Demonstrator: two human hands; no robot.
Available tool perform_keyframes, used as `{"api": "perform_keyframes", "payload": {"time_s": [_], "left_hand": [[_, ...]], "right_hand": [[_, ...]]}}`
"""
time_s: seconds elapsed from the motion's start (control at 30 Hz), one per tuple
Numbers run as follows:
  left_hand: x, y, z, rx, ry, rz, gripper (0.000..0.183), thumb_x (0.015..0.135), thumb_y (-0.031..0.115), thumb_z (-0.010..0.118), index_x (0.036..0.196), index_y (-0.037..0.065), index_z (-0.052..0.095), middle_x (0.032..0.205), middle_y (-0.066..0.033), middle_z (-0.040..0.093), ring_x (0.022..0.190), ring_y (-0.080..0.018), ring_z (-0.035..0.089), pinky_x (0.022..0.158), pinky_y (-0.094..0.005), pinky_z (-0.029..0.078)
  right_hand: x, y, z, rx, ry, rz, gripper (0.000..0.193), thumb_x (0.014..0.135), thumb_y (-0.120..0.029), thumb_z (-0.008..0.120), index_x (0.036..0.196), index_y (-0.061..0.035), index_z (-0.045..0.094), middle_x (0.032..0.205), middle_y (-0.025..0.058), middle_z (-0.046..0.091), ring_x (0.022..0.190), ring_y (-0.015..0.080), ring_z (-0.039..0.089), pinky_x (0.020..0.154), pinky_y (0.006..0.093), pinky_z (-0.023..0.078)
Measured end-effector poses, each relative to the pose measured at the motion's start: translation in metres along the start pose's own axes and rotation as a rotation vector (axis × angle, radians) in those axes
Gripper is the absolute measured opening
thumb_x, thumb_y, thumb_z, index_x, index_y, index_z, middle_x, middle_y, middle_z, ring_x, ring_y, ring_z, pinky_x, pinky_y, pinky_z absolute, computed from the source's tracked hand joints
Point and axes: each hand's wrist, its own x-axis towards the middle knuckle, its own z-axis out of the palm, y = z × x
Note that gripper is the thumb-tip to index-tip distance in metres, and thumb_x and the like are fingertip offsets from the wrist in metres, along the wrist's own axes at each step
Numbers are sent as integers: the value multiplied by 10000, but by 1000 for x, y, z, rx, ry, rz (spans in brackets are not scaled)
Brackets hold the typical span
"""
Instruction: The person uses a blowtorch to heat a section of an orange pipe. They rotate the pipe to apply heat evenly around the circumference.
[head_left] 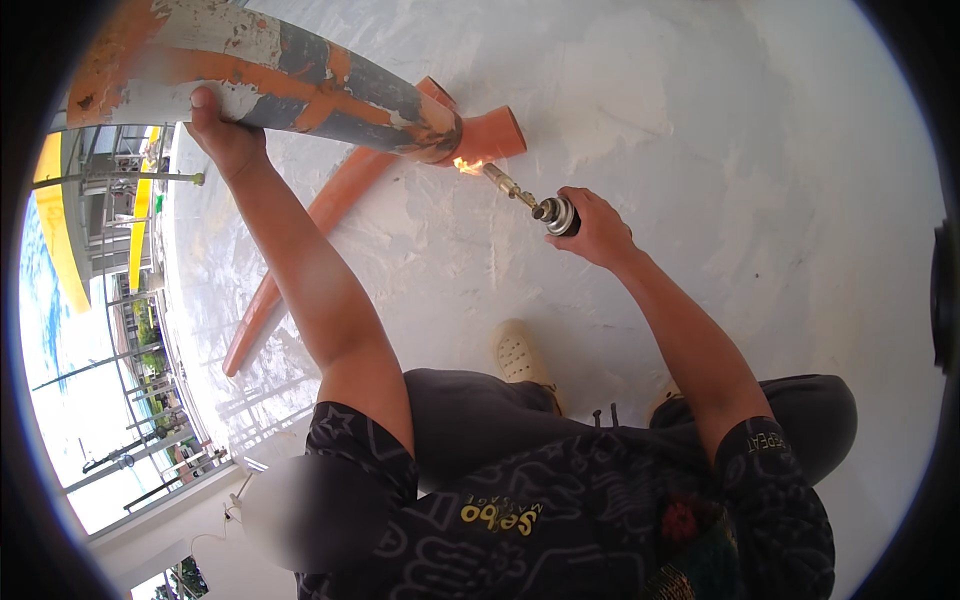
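Note:
My left hand (230, 140) is closed round the underside of a thick orange pipe (300, 85) with peeling grey coating, thumb showing on its near side. The pipe slants from the upper left down to the middle, and its far end meets a short orange pipe piece (495, 132); whether they are joined I cannot tell. In my right hand (595, 230) is a gas torch (512, 188) with a brass nozzle, the fingers wrapped round its canister. A small orange flame (468, 166) comes from the nozzle and licks the lower edge of the pipe's end.
A long, thinner orange pipe (320, 210) lies on the grey, smeared floor (670, 90), partly behind my left forearm. My cream clog (518, 355) stands on the floor below the torch. Along the left side are railings and an opening to the outdoors (130, 350).

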Motion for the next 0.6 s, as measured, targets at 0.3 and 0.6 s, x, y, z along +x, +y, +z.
{"api": "perform_keyframes", "payload": {"time_s": [0.3, 0.6], "left_hand": [[-89, -111, 45, 194, -16, -37, 968, 943, 536, 808, 1634, 14, 377, 1565, -150, 499, 1462, -287, 469, 1236, -452, 369], [-132, -101, 35, 325, -100, 43, 1030, 975, 551, 792, 1699, 67, 242, 1644, -169, 420, 1503, -326, 439, 1261, -488, 376]], "right_hand": [[31, 165, 32, 42, 28, -37, 758, 788, -319, 945, 1399, -55, 585, 1311, 171, 676, 1218, 389, 658, 1068, 491, 515], [14, 181, 86, -12, 69, -125, 749, 792, -312, 941, 1395, -45, 585, 1285, 173, 684, 1209, 388, 660, 1062, 497, 513]]}}
